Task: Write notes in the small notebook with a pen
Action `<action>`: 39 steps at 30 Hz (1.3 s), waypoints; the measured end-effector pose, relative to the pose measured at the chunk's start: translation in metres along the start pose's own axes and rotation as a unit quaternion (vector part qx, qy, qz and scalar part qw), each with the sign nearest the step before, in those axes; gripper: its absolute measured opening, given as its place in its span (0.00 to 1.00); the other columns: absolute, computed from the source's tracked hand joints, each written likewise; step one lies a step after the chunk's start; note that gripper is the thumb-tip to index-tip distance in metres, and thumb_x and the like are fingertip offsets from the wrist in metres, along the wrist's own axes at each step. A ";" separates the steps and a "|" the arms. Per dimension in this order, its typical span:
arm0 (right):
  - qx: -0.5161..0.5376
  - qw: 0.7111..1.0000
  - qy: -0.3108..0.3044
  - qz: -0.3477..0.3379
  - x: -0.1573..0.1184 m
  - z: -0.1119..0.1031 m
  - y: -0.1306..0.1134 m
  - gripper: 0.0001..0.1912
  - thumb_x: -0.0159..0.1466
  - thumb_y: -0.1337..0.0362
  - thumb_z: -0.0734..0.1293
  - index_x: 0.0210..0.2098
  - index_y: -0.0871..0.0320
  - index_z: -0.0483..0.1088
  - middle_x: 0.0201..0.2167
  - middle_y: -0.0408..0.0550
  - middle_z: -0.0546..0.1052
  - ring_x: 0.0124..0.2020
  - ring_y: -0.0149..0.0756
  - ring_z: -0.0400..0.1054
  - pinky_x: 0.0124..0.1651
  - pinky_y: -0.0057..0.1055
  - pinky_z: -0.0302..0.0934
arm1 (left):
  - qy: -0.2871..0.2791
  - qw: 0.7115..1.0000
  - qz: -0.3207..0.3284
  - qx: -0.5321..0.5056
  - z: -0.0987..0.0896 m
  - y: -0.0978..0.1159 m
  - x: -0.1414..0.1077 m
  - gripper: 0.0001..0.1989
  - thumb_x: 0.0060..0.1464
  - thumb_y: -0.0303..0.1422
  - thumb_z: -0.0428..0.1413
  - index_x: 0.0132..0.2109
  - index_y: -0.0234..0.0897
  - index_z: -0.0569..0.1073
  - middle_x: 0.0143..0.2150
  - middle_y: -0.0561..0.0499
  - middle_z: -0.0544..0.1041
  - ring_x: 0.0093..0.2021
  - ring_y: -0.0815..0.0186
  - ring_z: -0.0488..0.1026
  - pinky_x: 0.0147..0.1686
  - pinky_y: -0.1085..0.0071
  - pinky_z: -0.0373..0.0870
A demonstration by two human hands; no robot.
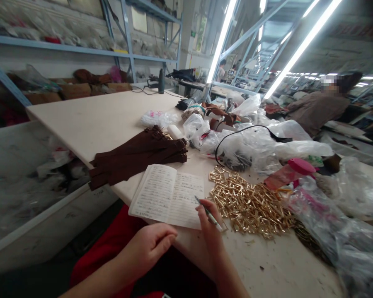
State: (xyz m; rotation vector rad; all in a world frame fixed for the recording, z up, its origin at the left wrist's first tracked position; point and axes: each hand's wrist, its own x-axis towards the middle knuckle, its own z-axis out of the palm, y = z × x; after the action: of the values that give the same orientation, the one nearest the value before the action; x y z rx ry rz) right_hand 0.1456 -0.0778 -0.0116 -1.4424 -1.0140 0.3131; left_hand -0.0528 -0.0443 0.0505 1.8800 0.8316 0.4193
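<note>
An open notebook (157, 194) with handwritten lines lies at the table's near edge. Over its right page, my right hand (209, 217) is closed around a pen (211, 218), the tip pointing at the writing. My left hand (157, 242) is curled closed just below the notebook's near edge, its fingers folded under; whether anything is inside them is hidden. Right of the notebook spreads a heap of gold metal buckles (251, 203). Dark brown straps (136, 155) lie bundled beyond the notebook on the left.
Clear plastic bags (245, 140) crowd the table's far right side, with a pink-lidded bottle (287, 171) among them. A dark bottle (161, 81) stands at the back. A white bin (65, 211) sits left of the table (77, 116). Another person (320, 105) is at the right.
</note>
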 end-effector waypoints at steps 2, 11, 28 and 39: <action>0.039 0.999 -0.017 0.023 -0.001 0.001 -0.003 0.09 0.60 0.61 0.62 0.38 0.58 0.66 0.32 0.45 0.72 0.33 0.34 0.67 0.38 0.34 0.63 | 0.031 0.987 0.118 0.102 0.004 0.017 0.019 0.15 0.57 0.36 0.46 0.48 0.39 0.72 0.51 0.47 0.72 0.51 0.59 0.66 0.53 0.63 0.60; 0.132 0.984 -0.070 0.097 -0.034 0.005 -0.023 0.14 0.61 0.53 0.61 0.28 0.58 0.67 0.19 0.39 0.63 0.21 0.28 0.56 0.23 0.24 0.54 | -0.036 0.985 0.121 0.121 0.026 0.017 0.047 0.15 0.59 0.37 0.43 0.44 0.41 0.73 0.40 0.49 0.77 0.44 0.60 0.71 0.47 0.68 0.64; 0.173 0.971 0.018 0.162 -0.033 -0.008 -0.049 0.19 0.58 0.48 0.61 0.25 0.59 0.64 0.17 0.39 0.62 0.18 0.26 0.54 0.20 0.24 0.50 | -0.003 0.958 0.110 0.265 0.045 0.042 0.034 0.17 0.60 0.39 0.40 0.42 0.37 0.70 0.31 0.44 0.77 0.30 0.58 0.73 0.29 0.69 0.64; 0.068 0.991 0.110 0.029 0.004 -0.080 -0.058 0.13 0.61 0.53 0.59 0.33 0.56 0.65 0.20 0.41 0.65 0.20 0.30 0.60 0.23 0.28 0.56 | 0.018 0.929 0.106 0.355 0.040 0.003 0.011 0.15 0.58 0.33 0.45 0.51 0.36 0.66 0.37 0.42 0.76 0.36 0.56 0.73 0.35 0.65 0.67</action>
State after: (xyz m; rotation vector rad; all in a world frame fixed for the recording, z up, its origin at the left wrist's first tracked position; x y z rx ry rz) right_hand 0.1833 -0.1382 0.0568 -1.3510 -0.7590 0.2546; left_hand -0.0197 -0.0640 0.0346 2.6576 0.8761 0.3033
